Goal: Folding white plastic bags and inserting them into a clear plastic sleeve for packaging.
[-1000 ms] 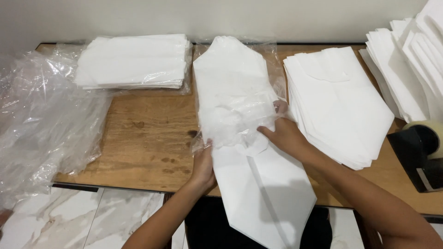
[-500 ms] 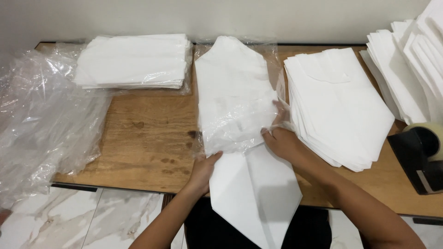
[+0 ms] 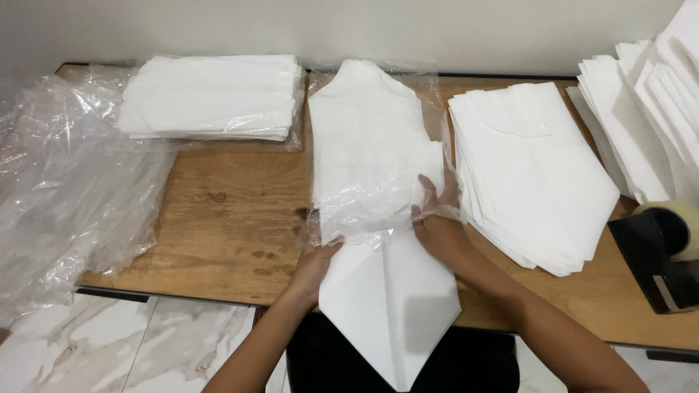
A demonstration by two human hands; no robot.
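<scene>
While the left hand (image 3: pixel 314 263) lies flat, fingers spread, on the folded white sheet (image 3: pixel 389 302) at lower centre, the right hand (image 3: pixel 435 222) pinches the clear plastic bag (image 3: pixel 364 156) mouth over it.

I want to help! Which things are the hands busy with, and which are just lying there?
Busy with: left hand, right hand, folded white piece, clear plastic bag.

Lying about: wrapped stack, loose stack, crumpled plastic, tape dispenser.
</scene>
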